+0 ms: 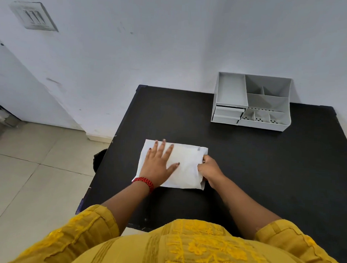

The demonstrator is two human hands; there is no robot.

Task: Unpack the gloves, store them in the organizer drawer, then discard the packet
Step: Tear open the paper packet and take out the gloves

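Observation:
A flat white packet (187, 161) lies on the black table (266, 175) in front of me. My left hand (158, 163) rests flat on its left half, fingers spread, pressing it down. My right hand (208, 168) pinches the packet's right edge with closed fingers. The gloves are hidden inside the packet. A grey organizer (251, 102) stands at the back of the table against the wall, with open compartments on top and two small drawers (227, 114) at its lower left, both closed.
A white wall rises directly behind the table. The table's left edge drops to a tiled floor (27, 174). A dark round object (99, 160) shows just beyond that left edge, low down.

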